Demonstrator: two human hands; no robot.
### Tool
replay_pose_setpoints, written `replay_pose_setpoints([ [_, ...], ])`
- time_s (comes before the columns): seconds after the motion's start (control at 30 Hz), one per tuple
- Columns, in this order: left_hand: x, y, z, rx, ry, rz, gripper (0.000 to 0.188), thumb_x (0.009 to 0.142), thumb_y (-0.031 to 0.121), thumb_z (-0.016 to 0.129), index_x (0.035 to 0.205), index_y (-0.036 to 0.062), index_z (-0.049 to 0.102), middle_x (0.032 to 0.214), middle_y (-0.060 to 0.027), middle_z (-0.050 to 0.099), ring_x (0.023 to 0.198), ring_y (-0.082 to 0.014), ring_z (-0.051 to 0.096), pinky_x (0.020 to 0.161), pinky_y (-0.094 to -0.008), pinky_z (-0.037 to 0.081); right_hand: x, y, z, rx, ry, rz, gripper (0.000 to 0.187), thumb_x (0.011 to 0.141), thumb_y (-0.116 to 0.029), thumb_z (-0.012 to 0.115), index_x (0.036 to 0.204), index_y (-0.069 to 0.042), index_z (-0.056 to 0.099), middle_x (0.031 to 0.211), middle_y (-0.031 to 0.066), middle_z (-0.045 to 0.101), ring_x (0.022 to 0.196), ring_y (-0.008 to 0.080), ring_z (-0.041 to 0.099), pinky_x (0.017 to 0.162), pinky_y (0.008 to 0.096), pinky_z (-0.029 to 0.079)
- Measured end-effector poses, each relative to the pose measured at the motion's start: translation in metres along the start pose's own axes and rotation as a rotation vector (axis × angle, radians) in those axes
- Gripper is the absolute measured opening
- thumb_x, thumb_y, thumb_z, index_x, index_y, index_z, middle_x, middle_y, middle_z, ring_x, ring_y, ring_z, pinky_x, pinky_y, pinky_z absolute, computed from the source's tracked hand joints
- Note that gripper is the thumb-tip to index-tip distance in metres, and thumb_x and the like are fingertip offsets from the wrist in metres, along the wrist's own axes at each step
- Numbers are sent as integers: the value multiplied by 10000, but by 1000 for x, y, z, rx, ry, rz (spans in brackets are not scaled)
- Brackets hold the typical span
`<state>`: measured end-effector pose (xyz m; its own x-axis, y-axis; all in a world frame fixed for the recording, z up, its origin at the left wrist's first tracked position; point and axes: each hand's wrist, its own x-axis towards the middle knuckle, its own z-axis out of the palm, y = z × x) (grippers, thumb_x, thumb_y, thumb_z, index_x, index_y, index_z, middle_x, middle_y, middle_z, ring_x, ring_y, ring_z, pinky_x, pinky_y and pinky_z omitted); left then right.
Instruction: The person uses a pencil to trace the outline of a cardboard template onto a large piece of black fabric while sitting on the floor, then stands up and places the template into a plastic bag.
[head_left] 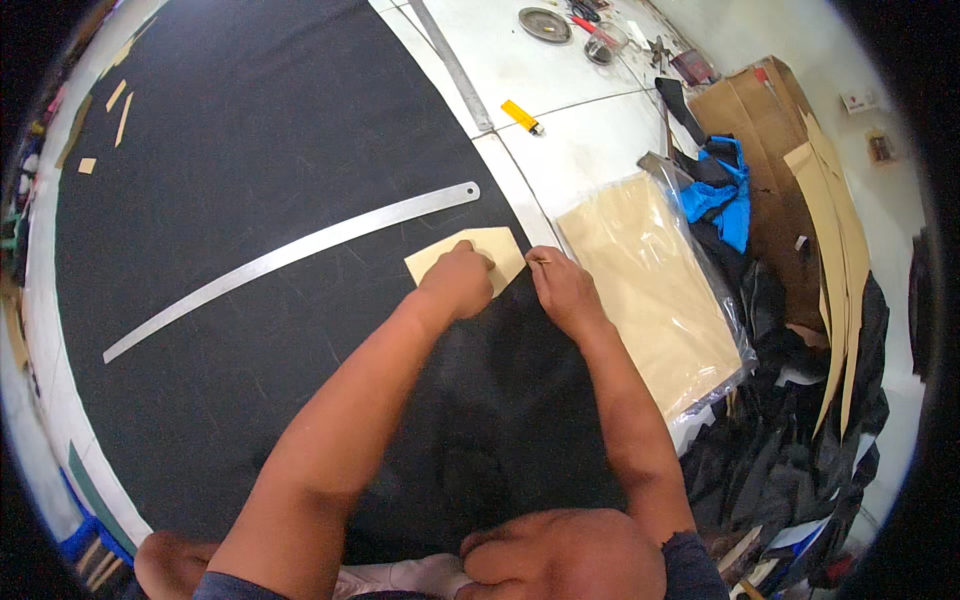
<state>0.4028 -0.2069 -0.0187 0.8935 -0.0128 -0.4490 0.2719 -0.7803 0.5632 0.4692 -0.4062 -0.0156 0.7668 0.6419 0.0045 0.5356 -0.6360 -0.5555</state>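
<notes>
L hand (458,280) flat on template (500,250)

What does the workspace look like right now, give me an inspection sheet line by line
Surface: large black sheet spread on a white tiled floor.
Job's things: tan card template lying at the sheet's edge; long metal ruler lying on the sheet to the left.
Clutter: bagged stack of tan sheets, yellow cutter, second metal ruler, blue cloth, cardboard, small tan offcuts, round metal dish.
Hands: left hand pressing on the template; right hand beside it, pinching something thin, too small to identify.
Cables: nothing seen.
Surroundings: black scraps piled at right.
</notes>
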Motion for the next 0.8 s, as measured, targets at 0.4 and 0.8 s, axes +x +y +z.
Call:
replay_pose_setpoints([
  [0.4, 0, -1, -4, -37, 1, 51, 386, 878, 128, 558, 1220, 99, 735, 1284, -239, 605, 1161, -401, 632, 1020, -430, 500, -11, 13, 8, 15, 56, 70, 193, 1005, -188, 540, 1112, -59, 637, 1096, 161, 693, 1014, 382, 662, 879, 465, 540],
  [0.8, -2, 0, -5, -36, 19, 39, 363, 878, 133, 574, 1194, 93, 746, 1266, -247, 617, 1147, -404, 637, 1020, -432, 498, -11, -8, 11, -22, -94, -57, 188, 996, -207, 565, 1063, -51, 646, 1019, 172, 697, 948, 392, 669, 829, 481, 535],
])
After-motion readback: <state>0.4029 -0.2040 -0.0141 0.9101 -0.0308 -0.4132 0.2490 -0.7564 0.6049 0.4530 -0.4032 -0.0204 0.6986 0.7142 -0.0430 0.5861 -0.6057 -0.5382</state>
